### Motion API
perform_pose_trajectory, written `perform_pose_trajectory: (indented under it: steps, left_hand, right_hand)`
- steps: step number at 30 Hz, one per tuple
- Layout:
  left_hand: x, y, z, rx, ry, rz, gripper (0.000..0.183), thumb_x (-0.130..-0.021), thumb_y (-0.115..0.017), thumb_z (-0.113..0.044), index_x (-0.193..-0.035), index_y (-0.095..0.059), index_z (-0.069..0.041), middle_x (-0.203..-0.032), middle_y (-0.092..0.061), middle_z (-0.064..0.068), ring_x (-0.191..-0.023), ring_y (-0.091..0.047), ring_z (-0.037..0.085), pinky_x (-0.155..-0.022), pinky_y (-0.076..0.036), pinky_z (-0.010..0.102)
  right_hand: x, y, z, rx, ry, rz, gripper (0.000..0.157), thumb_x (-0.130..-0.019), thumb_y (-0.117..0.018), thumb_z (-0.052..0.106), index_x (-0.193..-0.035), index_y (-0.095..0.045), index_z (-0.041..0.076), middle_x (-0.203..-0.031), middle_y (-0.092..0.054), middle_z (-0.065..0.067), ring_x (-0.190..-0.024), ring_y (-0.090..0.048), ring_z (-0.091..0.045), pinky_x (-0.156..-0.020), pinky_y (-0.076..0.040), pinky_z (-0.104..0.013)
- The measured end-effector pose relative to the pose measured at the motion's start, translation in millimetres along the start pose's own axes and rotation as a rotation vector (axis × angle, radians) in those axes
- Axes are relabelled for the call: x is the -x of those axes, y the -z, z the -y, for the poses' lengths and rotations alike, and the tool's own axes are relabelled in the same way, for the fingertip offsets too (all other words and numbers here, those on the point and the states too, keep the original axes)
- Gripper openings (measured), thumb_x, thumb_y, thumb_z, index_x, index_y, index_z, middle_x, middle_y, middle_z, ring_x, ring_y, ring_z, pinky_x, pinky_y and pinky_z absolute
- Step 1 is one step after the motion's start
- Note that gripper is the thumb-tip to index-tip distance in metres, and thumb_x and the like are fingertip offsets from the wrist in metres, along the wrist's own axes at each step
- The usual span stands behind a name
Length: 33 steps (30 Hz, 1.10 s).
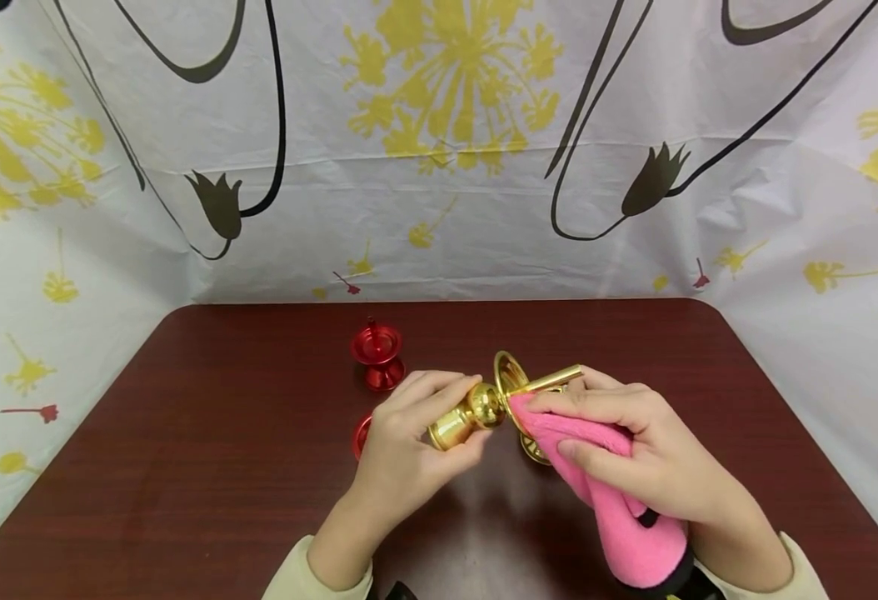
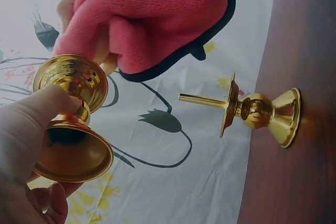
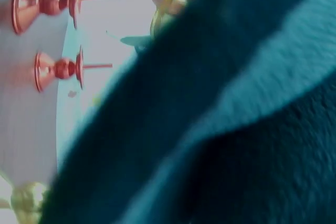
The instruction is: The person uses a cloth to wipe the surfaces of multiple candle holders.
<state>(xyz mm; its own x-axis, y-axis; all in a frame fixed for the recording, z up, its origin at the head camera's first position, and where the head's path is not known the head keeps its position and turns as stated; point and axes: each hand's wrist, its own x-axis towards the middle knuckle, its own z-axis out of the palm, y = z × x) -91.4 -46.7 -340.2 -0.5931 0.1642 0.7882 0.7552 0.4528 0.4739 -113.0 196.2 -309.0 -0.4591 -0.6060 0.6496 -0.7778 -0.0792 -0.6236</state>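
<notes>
My left hand (image 1: 409,446) grips a shiny gold candlestick (image 1: 450,427) round its flared base, tilted with its spike toward the right. In my right hand (image 1: 656,450) is a pink cloth (image 1: 637,542) with black edging, pinched by fingers and thumb against the dish of this candlestick. The left wrist view shows my left thumb across the narrow middle of the candlestick (image 2: 73,156), with the cloth (image 2: 157,19) at its far side. A folded part of the cloth (image 3: 210,103) covers most of the right wrist view, hiding the right fingers.
A second gold candlestick (image 2: 257,111) stands upright on the dark red-brown table (image 1: 221,433), partly behind the held one in the head view. Two red candlesticks (image 1: 377,354) stand left of it, the nearer one mostly behind my left hand. A printed sheet (image 1: 439,225) hangs round the table.
</notes>
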Motion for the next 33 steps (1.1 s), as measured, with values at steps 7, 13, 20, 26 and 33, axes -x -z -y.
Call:
perform_pose_trajectory:
  steps: [7, 13, 20, 26, 33]
  left_hand:
    - [-3.0, 4.1, -1.4, -0.023, -0.039, -0.029, 0.044, -0.067, -0.085, -0.002, -0.109, -0.075, -0.005, -0.1, -0.072, 0.005, -0.093, -0.064, 0.017, -0.076, -0.055, 0.022]
    - [-1.7, 3.9, 0.2, -0.004, -0.023, -0.018, 0.044, -0.068, -0.085, -0.002, -0.11, -0.074, -0.005, -0.101, -0.072, 0.006, -0.092, -0.064, 0.017, -0.075, -0.056, 0.022]
    - [0.3, 3.7, 2.6, -0.016, -0.007, 0.002, 0.044, -0.068, -0.085, -0.003, -0.11, -0.074, -0.006, -0.101, -0.072, 0.005, -0.092, -0.064, 0.017, -0.074, -0.056, 0.021]
    - [0.4, 2.1, 3.3, -0.02, -0.023, 0.025, 0.044, -0.068, -0.085, -0.004, -0.111, -0.074, -0.006, -0.101, -0.072, 0.004, -0.093, -0.064, 0.016, -0.076, -0.056, 0.021]
    - [-1.1, 4.3, 3.1, -0.073, -0.071, 0.012, 0.045, -0.068, -0.086, -0.005, -0.111, -0.074, -0.005, -0.1, -0.072, 0.004, -0.094, -0.064, 0.017, -0.079, -0.056, 0.024]
  right_hand:
    - [0.8, -0.2, 3.4, -0.024, -0.114, -0.02, 0.051, -0.076, -0.061, -0.021, -0.121, -0.069, 0.001, -0.117, -0.071, -0.005, -0.104, -0.059, -0.012, -0.076, -0.051, -0.021]
    - [2.6, 5.9, -2.4, 0.134, -0.17, 0.001, 0.047, -0.078, -0.066, -0.015, -0.116, -0.074, 0.011, -0.1, -0.074, 0.006, -0.084, -0.051, -0.006, -0.061, -0.044, -0.021]
    - [-0.3, 0.1, 0.7, 0.207, -0.088, -0.005, 0.051, -0.075, -0.069, -0.014, -0.119, -0.073, 0.012, -0.106, -0.074, 0.008, -0.083, -0.048, -0.003, -0.061, -0.042, -0.015]
    - [-1.2, -5.1, 7.4, 0.134, -0.01, -0.026, 0.054, -0.072, -0.067, -0.018, -0.121, -0.071, 0.005, -0.115, -0.073, 0.001, -0.098, -0.057, -0.009, -0.074, -0.047, -0.018]
    - [-5.3, -17.6, 25.2, 0.083, -0.225, -0.129, 0.048, -0.08, -0.066, -0.017, -0.123, -0.069, 0.004, -0.116, -0.071, -0.003, -0.104, -0.063, -0.01, -0.082, -0.052, -0.018]
